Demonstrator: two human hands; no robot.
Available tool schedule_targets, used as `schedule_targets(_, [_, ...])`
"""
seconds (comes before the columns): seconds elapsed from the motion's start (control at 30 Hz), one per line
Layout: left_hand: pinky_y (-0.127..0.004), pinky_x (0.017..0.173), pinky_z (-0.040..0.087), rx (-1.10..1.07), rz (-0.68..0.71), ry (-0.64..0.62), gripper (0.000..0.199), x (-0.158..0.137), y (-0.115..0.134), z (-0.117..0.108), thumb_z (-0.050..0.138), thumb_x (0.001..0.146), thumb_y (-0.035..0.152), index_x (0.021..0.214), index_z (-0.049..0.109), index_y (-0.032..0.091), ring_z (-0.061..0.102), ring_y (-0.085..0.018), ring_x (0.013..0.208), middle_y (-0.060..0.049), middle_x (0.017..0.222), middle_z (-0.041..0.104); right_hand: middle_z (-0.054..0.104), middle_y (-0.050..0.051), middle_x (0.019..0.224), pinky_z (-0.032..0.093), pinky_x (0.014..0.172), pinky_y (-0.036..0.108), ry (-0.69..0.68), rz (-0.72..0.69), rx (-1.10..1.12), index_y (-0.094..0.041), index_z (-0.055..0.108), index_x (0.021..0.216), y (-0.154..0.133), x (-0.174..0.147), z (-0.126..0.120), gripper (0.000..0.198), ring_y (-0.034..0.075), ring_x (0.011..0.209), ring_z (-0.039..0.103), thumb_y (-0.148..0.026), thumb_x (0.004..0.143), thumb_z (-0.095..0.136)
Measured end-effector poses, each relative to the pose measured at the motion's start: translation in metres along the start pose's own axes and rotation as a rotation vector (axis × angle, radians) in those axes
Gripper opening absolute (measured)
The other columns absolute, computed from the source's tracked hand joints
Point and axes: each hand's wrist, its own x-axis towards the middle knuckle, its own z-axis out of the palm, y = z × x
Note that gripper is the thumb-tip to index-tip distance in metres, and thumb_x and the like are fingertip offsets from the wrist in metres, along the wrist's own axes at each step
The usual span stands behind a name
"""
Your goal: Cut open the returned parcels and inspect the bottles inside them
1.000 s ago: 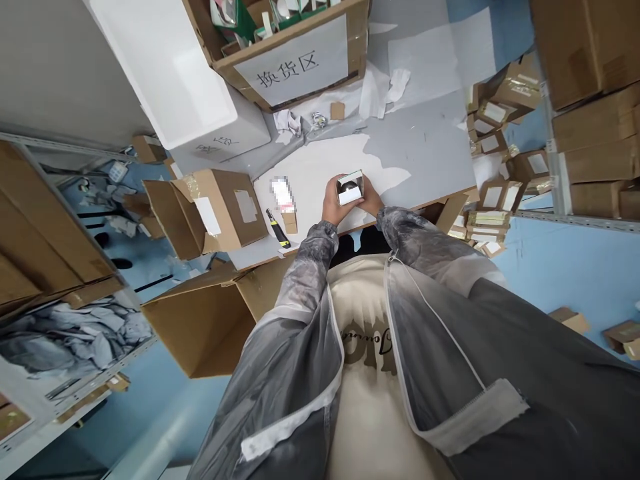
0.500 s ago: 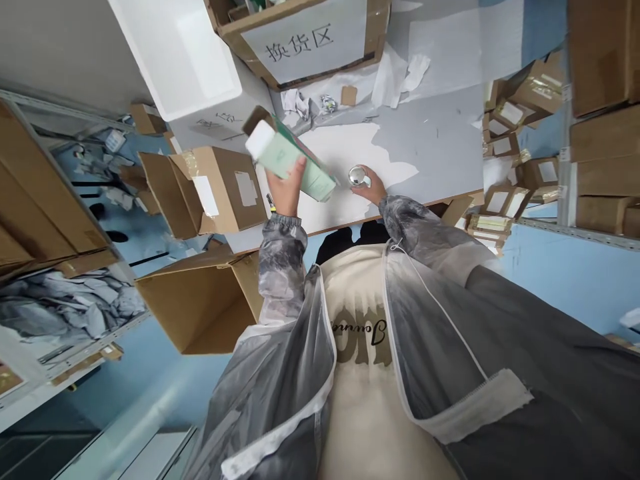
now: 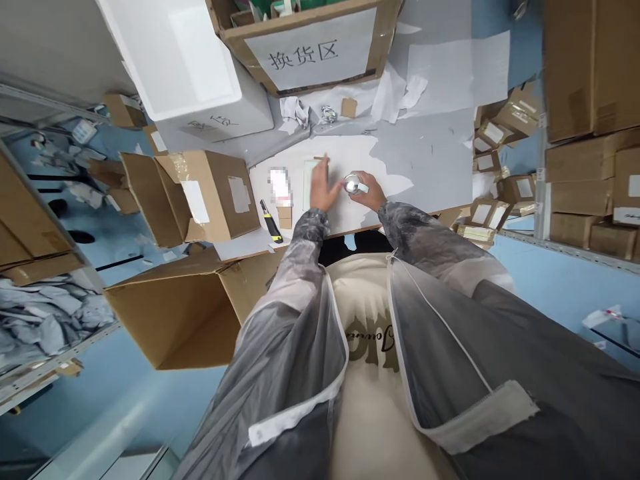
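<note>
My right hand is closed around a small round container with a shiny silver top, held over the white work surface. Just to its left, my left hand has its thumb and fingers apart; the thumb comes close to the silver top, and I cannot tell if it touches. Partly behind the left hand lies a pale green box on the surface. Farther left are a box cutter with a yellow and black handle and a small brown carton piece below a blurred-out white label.
A cardboard box with open flaps stands at the left, above a large open carton. At the back are a white bin and a carton with a paper sign. Crumpled paper lies before them. Stacked boxes fill the right.
The pale green box has gone from my left hand down onto the surface. My left hand has moved right, beside the silver-topped container. My right hand still holds that container.
</note>
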Motion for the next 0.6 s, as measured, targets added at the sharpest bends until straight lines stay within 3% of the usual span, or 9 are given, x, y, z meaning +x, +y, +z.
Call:
schedule_targets(0.07, [-0.067, 0.154, 0.04, 0.029, 0.105, -0.153, 0.104, -0.005, 0.015, 0.02, 0.085, 0.103, 0.094, 0.179, 0.072, 0.025, 0.056, -0.049, 0.179, -0.026, 0.181, 0.07, 0.078, 0.024, 0.173, 0.049, 0.154, 0.066, -0.037, -0.002, -0.016, -0.018, 0.077, 0.161, -0.004, 0.001, 0.004, 0.068, 0.046, 0.168, 0.069, -0.051, 0.103, 0.091])
schedule_targets(0.17, [-0.071, 0.15, 0.046, 0.084, 0.144, -0.296, 0.091, -0.011, 0.03, 0.042, 0.088, 0.107, 0.082, 0.173, 0.077, 0.021, 0.062, -0.052, 0.172, -0.029, 0.174, 0.072, 0.079, 0.023, 0.17, 0.052, 0.151, 0.07, 0.0, 0.046, 0.053, -0.022, 0.076, 0.161, -0.011, -0.003, 0.005, 0.07, 0.048, 0.166, 0.069, -0.06, 0.104, 0.088])
schedule_targets(0.27, [-0.065, 0.14, 0.059, 0.09, 0.106, -0.373, 0.075, -0.013, 0.04, 0.039, 0.097, 0.103, 0.065, 0.162, 0.082, 0.02, 0.073, -0.05, 0.159, -0.026, 0.164, 0.079, 0.081, 0.025, 0.162, 0.057, 0.146, 0.072, 0.019, 0.064, 0.059, -0.02, 0.077, 0.152, -0.017, -0.01, -0.002, 0.071, 0.051, 0.16, 0.07, -0.062, 0.098, 0.095])
schedule_targets(0.37, [-0.053, 0.13, 0.066, 0.044, 0.002, -0.256, 0.06, -0.012, 0.057, 0.019, 0.101, 0.098, 0.048, 0.151, 0.087, 0.025, 0.083, -0.043, 0.139, -0.016, 0.15, 0.088, 0.082, 0.026, 0.152, 0.063, 0.139, 0.067, -0.008, 0.02, 0.032, -0.017, 0.077, 0.141, -0.027, -0.017, -0.016, 0.066, 0.05, 0.15, 0.075, -0.056, 0.093, 0.098])
schedule_targets(0.47, [-0.05, 0.132, 0.065, -0.083, -0.023, -0.082, 0.05, -0.001, 0.085, -0.003, 0.098, 0.104, 0.05, 0.147, 0.087, 0.027, 0.085, -0.039, 0.143, -0.01, 0.145, 0.089, 0.086, 0.02, 0.142, 0.072, 0.128, 0.067, 0.001, 0.04, 0.133, -0.022, 0.077, 0.135, -0.045, -0.025, -0.033, 0.071, 0.049, 0.14, 0.081, -0.062, 0.085, 0.105])
schedule_targets(0.6, [-0.059, 0.14, 0.062, -0.273, -0.047, 0.101, 0.069, 0.043, 0.116, -0.019, 0.103, 0.102, 0.077, 0.144, 0.079, 0.028, 0.08, -0.039, 0.157, -0.01, 0.147, 0.084, 0.087, 0.005, 0.113, 0.087, 0.083, 0.059, -0.165, 0.189, 0.553, -0.028, 0.075, 0.136, -0.08, -0.034, -0.057, 0.088, 0.035, 0.098, 0.089, -0.081, 0.076, 0.113])
